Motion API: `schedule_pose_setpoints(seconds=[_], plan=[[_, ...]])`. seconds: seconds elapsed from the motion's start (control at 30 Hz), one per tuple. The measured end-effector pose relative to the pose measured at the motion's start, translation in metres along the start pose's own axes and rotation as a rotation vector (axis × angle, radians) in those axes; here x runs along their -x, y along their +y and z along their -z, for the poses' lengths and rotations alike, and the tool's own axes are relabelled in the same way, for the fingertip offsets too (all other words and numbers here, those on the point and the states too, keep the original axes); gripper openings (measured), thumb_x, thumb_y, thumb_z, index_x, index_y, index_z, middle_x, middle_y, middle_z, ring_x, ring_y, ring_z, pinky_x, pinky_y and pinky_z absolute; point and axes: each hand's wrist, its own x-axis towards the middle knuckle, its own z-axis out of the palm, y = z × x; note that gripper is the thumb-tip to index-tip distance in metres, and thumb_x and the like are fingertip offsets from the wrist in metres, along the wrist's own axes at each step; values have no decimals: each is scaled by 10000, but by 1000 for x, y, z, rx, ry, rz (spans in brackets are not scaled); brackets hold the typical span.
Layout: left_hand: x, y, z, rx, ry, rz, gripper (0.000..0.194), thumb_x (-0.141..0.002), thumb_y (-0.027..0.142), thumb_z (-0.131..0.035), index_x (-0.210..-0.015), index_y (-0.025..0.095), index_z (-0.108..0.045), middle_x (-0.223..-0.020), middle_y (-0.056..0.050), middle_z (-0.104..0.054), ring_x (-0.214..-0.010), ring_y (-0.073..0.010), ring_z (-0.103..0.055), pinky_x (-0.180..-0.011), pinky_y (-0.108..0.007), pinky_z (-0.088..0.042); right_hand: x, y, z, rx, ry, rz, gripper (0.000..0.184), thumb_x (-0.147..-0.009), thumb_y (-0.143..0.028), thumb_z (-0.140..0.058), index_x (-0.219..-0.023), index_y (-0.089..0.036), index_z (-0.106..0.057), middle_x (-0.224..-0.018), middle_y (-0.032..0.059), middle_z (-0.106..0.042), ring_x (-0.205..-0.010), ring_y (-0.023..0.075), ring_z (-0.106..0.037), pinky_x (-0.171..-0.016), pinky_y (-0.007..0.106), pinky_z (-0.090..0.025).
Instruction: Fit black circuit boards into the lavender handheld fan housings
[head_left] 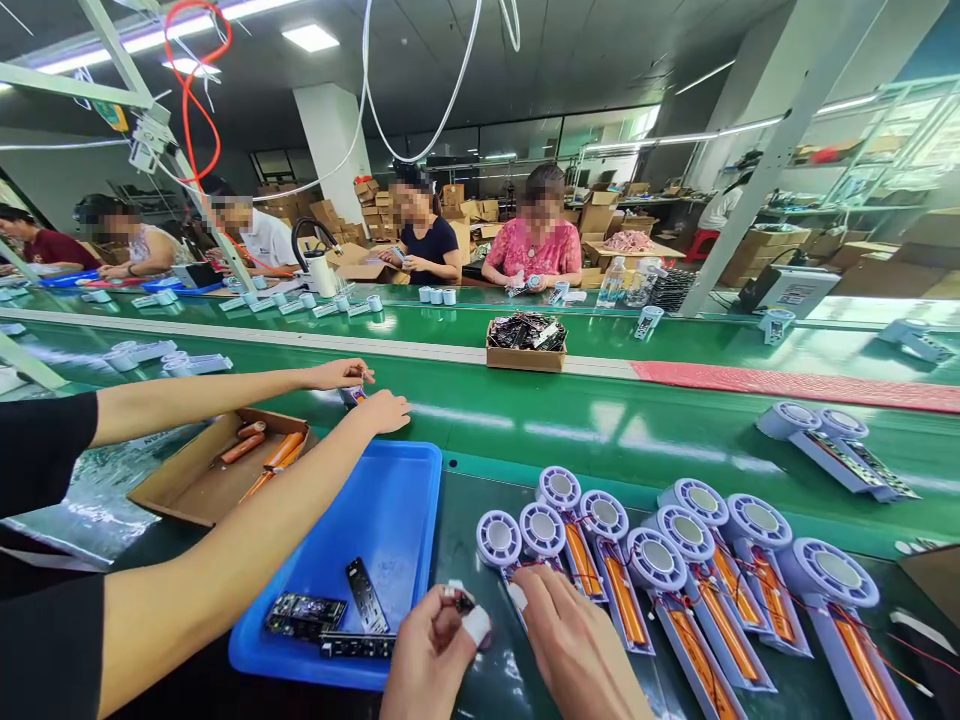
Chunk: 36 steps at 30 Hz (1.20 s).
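**Nearly a dozen fan units (656,558) lie beside a small pinched wired part (459,598)**

At the bottom of the view, the left hand (431,660) pinches the small wired part between thumb and fingers, with white tape (475,625) on one fingertip. The right hand (577,640) is open, its fingers stretched out and curved, just beside the pinched part and the nearest fan units. Nine fan units stand in rows on the dark mat (465,570) to the right of both hands, each with a round vented head and an orange cylinder in its body. Two more rest farther off on the green conveyor belt (600,440).

Left of the hands, a blue plastic tray (394,500) holds three dark circuit boards (305,615). Beyond it, a shallow cardboard tray (176,480) holds four orange cylinders (262,450). Two bare forearms of a co-worker (225,410) reach in from the left, the hands (382,412) spread over the belt.
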Motion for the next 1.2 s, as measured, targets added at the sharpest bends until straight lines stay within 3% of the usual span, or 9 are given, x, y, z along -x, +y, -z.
schedule_pose_setpoints(seconds=[0.1,0.27,0.37,0.53,0.7,0.9,1.0,1.07,1.2], plan=[[4,6,-6,-184,41,13,491,-731,635,-670,-813,151,-662,-445,55,-519,-427,-93,-417,-461,-206,-317,1,-5,5,-36,64,97,287,-971,-76,-271,-1097,-161,-515,-899,84,-679,-763,198,-676,-663,273,-530],[12,19,-2,-391,27,-62,452,-777,591,-630,-700,155,-723,-775,-37,-679,-759,-192,-588,-684,-235,-468,1,-12,9,-219,-23,136,267,-969,-87,-306,-1097,-170,-526,-891,76,-671,-732,206,-655,-620,292,-543],[13,16,3,-447,-28,-118,444,-827,559,-575,-768,154,-747,-788,-47,-687,-768,-210,-622,-695,-246,-494,2,-14,8,-343,-67,65,346,-911,-30,-333,-1137,-198,-534,-988,83,-664,-830,213,-662,-697,309,-565],[15,-4,5,-488,123,-121,507,-837,519,-527,-1137,147,-697,-890,-96,-749,-759,-240,-673,-723,-297,-527,2,-10,4,-573,-155,-41,440,-878,-1,-364,-1191,-246,-552,-1102,78,-628,-985,183,-643,-843,286,-550],[12,-22,-4,-494,291,-139,474,-801,449,-498,-1119,155,-691,-1198,-140,-691,-1140,-299,-607,-967,-342,-455,1,-9,0,-643,-143,-121,411,-882,-9,-389,-1121,-266,-604,-1118,62,-636,-1020,176,-639,-872,285,-533],[8,-31,-8,-324,340,21,629,-769,512,-532,-1271,137,-592,-1333,-156,-600,-1207,-322,-551,-961,-383,-449,0,-15,-1,-709,-124,-139,336,-904,-53,-444,-1089,-263,-630,-1101,32,-699,-999,154,-668,-867,245,-526],[8,-24,-7,-313,336,-11,626,-738,545,-601,-1181,106,-645,-1197,-169,-662,-1107,-321,-587,-921,-384,-458,3,-14,-8,-728,-116,-165,258,-896,-96,-488,-1028,-256,-642,-968,16,-725,-864,144,-699,-759,207,-548],[7,-17,-7,-280,230,-34,536,-726,544,-638,-1038,112,-695,-948,-115,-713,-919,-277,-627,-820,-346,-481,7,-13,-16,-671,-66,-123,256,-886,-110,-492,-1042,-255,-633,-915,17,-722,-788,147,-703,-688,200,-557],[3,-5,-5,-185,70,56,355,-695,503,-720,-770,158,-685,-612,20,-592,-644,-170,-563,-641,-265,-443,17,-11,-33,-503,72,-4,346,-919,-127,-418,-1215,-247,-551,-830,28,-706,-697,166,-690,-604,218,-565]])
